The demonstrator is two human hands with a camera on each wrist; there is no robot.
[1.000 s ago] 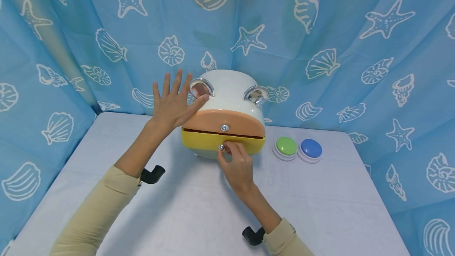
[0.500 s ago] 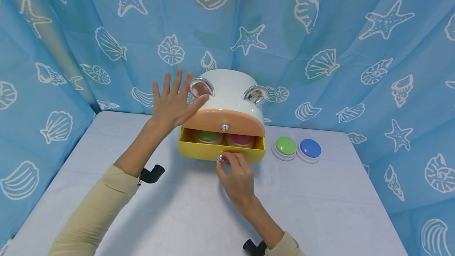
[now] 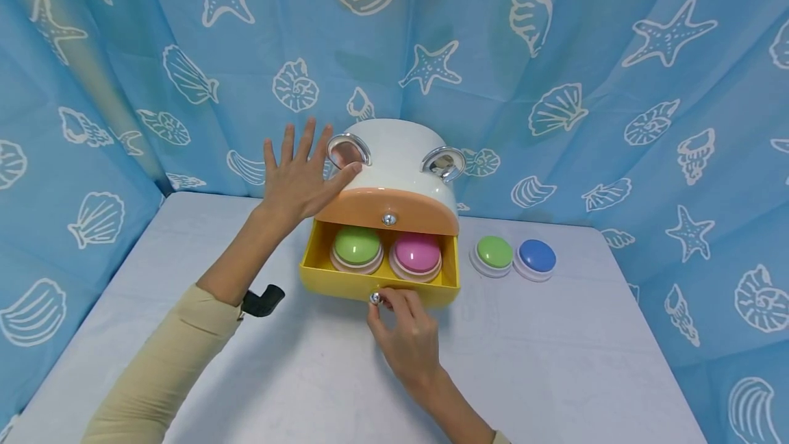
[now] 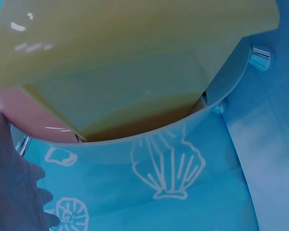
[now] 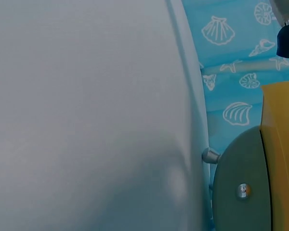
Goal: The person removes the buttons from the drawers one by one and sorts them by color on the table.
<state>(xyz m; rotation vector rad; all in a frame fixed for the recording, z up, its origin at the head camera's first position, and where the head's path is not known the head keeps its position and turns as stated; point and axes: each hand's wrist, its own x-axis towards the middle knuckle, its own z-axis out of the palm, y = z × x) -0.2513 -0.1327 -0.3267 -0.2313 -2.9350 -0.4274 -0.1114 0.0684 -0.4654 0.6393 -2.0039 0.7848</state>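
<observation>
Rests the left hand (image 3: 294, 187) against the left side of the white box (image 3: 401, 142), with fingers spread wide and closed round nothing, probably to brace it against a pull from the front. Pinches the silver knob (image 3: 374, 299) of the yellow drawer (image 3: 335, 284) with the right hand (image 3: 405, 334), in a narrow hold of thumb and fingertips, presumably for lack of any larger handle. Holds the drawer well out from the box, below the orange front (image 3: 348, 207) and above the table (image 3: 555, 362). Reveals inside it a green domed button (image 3: 357, 245) and a pink domed button (image 3: 418, 252), side by side on white bases, faces up, perhaps for easy reach from above. Hides any contents behind the closed orange front. Shows, in the right wrist view, a grey-green front (image 5: 231, 211) with another knob (image 5: 243, 190), likewise concealing its inside. Includes, right of the box and outside any container, a green table button (image 3: 495, 252) just beside a blue button (image 3: 537, 255).
</observation>
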